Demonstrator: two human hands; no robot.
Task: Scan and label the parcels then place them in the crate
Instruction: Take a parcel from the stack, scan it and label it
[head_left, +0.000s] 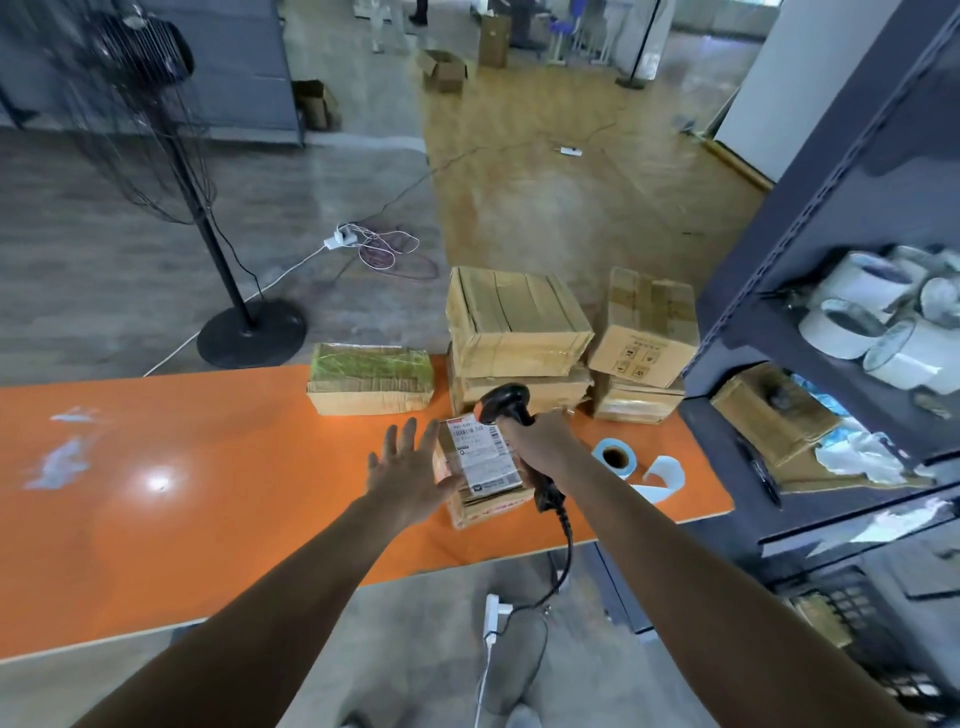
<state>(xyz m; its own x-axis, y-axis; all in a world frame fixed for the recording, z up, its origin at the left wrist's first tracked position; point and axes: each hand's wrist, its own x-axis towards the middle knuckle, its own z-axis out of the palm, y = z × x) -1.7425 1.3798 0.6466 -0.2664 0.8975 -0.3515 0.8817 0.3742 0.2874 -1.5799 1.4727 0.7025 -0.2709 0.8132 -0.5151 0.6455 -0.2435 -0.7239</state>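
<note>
A small cardboard parcel (485, 480) with a white shipping label on top lies on the orange table (208, 467). My left hand (408, 470) is spread flat with straight fingers against the parcel's left side. My right hand (540, 441) grips a black barcode scanner (506, 405), its head just above the label's far end; its coiled cable hangs off the table's front edge. More cardboard parcels stand behind: a flat one (371, 379), a stack of two (514, 332) and another stack (644, 332). A blue label roll (615, 457) with a loose strip lies right of the parcel.
A dark metal shelf (831, 260) stands at the right, holding white tape rolls (878, 317) and a box. A standing fan (249, 332) is beyond the table on the left. Cables and a power strip (340, 240) lie on the floor.
</note>
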